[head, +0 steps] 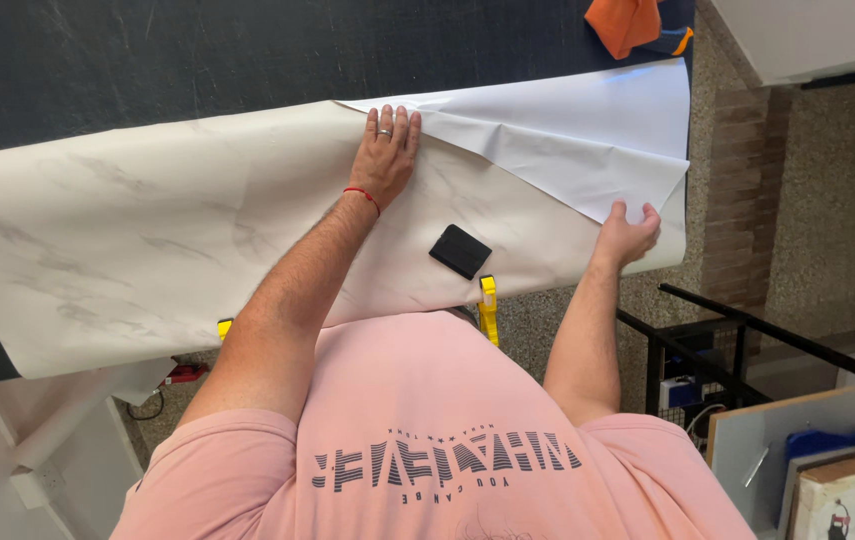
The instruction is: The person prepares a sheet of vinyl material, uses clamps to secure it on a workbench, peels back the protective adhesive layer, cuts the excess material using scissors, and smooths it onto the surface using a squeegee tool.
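Note:
A marble-patterned sheet (127, 240) lies spread over a dark tabletop (147, 60). At its right end a white backing layer (567, 140) is folded back off it. My left hand (385, 152), with a ring and a red wrist cord, presses flat on the sheet just at the fold line. My right hand (628, 233) pinches the loose lower corner of the white backing near the table's right edge. Between my two arms, a small black squeegee (460, 250) rests on the sheet.
Two yellow clamps (488, 308) (224, 327) sit at the table's near edge. An orange object (625, 22) lies at the far right corner. A black metal frame (737, 335) and a brick column (742, 190) stand to the right, with white panels (807, 440) below.

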